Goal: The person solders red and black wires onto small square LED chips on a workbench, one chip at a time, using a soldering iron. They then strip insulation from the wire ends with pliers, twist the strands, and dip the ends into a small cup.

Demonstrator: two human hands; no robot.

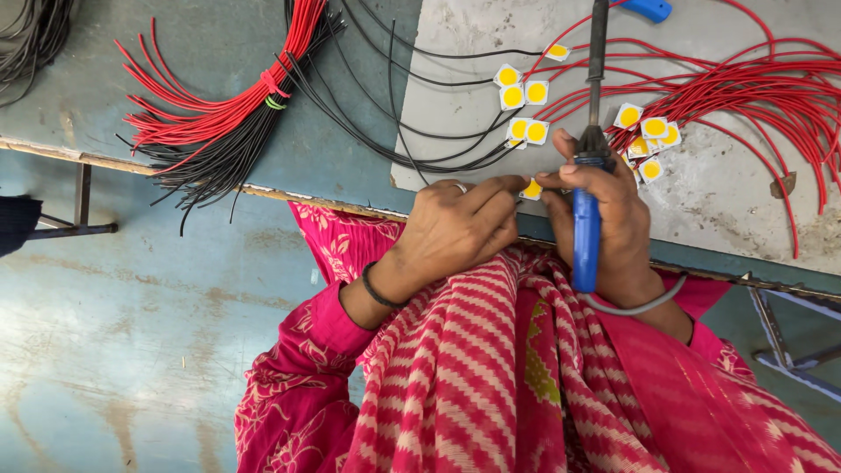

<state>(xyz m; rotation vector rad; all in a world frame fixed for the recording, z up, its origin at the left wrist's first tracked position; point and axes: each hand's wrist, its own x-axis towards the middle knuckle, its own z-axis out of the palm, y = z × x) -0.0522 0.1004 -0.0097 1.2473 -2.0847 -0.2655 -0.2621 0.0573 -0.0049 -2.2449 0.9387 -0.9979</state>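
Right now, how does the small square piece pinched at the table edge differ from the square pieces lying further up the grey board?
The pinched piece is held between the left hand and the right hand, mostly hidden by fingertips; the loose pieces lie flat and fully visible. The loose pieces have red or black wires running to them; on the pinched piece I cannot tell. Both are white squares with yellow centres.

A small white square chip (532, 188) with a round yellow centre lies flat, just left of the blue-handled soldering iron (588, 210).

My blue-handled soldering iron (586, 229) has a dark shaft. The small square chips (524, 93) are white with yellow centres. Bundled wires (229, 118) are red and black; my cloth (491, 368) is red-and-cream striped.
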